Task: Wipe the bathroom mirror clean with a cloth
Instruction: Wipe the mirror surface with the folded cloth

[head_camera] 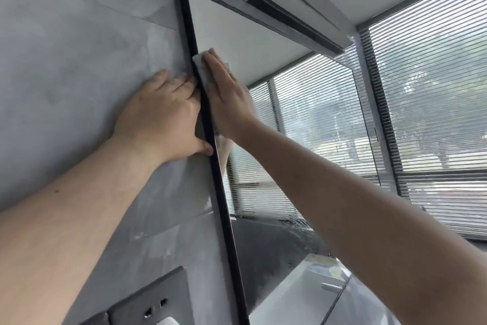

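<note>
A black-framed mirror hangs on the grey wall and reflects a ceiling and window blinds. My right hand lies flat with straight fingers on a white cloth, pressing it against the glass beside the left frame edge, in the upper part of the mirror. Most of the cloth is hidden under the palm. My left hand rests on the wall just left of the frame, its fingers bent against the frame's outer edge and its thumb touching the frame lower down.
A black light bar sits above the mirror. A window with horizontal blinds fills the right side. A grey wall socket plate is at the bottom left. Water streaks show on the lower glass.
</note>
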The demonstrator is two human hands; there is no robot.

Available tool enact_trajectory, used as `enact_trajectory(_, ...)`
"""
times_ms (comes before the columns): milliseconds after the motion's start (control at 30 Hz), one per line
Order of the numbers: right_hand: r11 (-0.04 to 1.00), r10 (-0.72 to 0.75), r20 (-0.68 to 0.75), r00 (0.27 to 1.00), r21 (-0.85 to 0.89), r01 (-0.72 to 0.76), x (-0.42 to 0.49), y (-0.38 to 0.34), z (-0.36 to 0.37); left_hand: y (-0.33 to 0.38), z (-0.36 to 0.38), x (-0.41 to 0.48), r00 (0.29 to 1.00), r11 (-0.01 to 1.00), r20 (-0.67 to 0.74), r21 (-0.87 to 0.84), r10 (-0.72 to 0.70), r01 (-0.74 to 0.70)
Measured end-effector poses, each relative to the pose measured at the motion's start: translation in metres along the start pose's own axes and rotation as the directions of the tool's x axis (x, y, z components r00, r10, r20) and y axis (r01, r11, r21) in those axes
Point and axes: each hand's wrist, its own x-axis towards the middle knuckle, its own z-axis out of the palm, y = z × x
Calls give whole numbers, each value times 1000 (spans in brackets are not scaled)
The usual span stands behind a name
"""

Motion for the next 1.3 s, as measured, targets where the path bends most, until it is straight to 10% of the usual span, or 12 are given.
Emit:
enact_trajectory(200,975,108,-63,992,203,-93,-77,25,13,3,6,-6,999,999,-54,-48,-4,1)
enact_trajectory(533,999,-17,-67,998,32,19,-253,63,20,6,6,-9,993,992,116,125,3,-17)
enact_trajectory(967,986,162,-84,983,41,-159,-207,58,20,33,22,-31,966,981,256,177,30,-77)
enact_trajectory(1100,834,551,-194,811,149,-531,-245,105,13,41,26,-38,970,989,244,140,12,-48)
enact_trajectory(1300,354,935,-140,326,391,-849,-322,177,0,40,23,-38,976,995,216,94,18,-40)
